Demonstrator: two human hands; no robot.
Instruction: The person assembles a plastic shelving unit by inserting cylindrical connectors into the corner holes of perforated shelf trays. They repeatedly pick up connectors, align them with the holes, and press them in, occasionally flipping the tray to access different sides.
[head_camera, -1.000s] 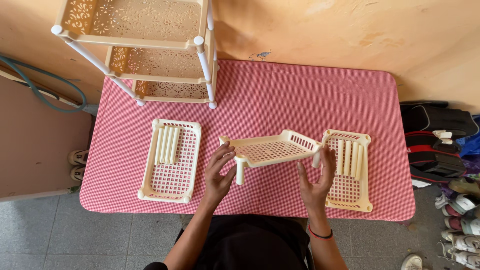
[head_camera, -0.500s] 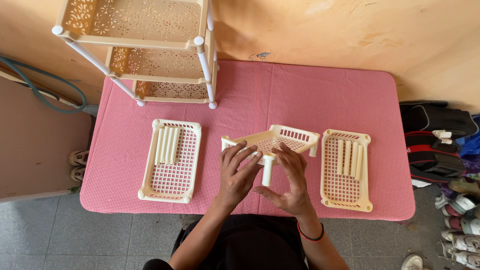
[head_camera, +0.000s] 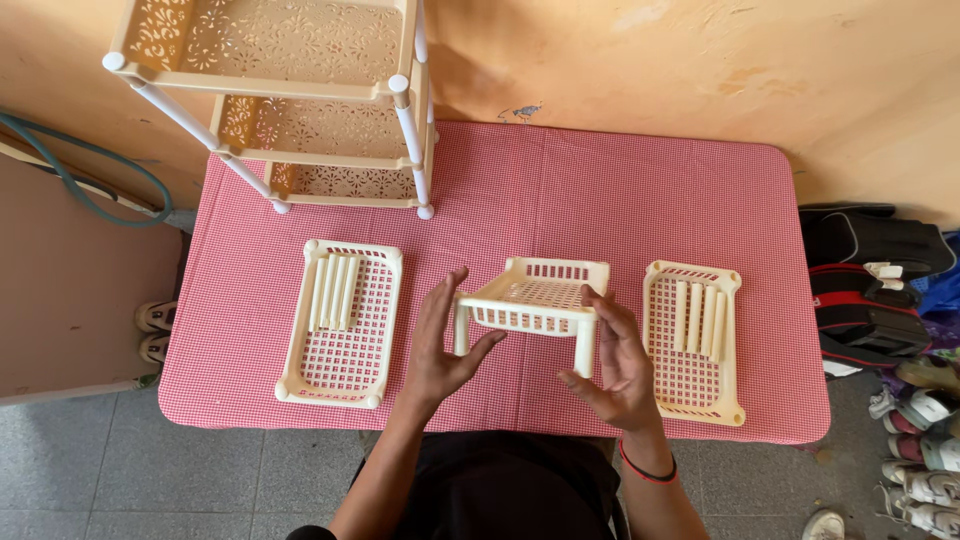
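A: Head view first. What is in the hands?

B: A cream plastic tray (head_camera: 540, 295) with a perforated grid floor and slotted side walls, raised above the bench (head_camera: 640, 190) at the centre of the frame. Two short cream legs hang from its near corners, one by each hand.

A: Which way does it lie?

B: Its long axis runs left to right across the frame. The open top faces up and the near edge sits toward the person, with the far wall tipped slightly up toward the top of the frame.

A: And each grip?

B: The left hand (head_camera: 445, 340) has its fingers spread apart; its thumb touches the near left leg, but the hand is not clamped on anything. The right hand (head_camera: 615, 360) has its fingers curled against the right end and near right leg, loosely, more steadying than clamping.

A: Around it?

B: A left tray (head_camera: 340, 325) lies flat at the left, four loose posts inside; a right tray (head_camera: 695, 340) lies at the right, likewise. An assembled rack (head_camera: 290, 100) stands at the upper left.
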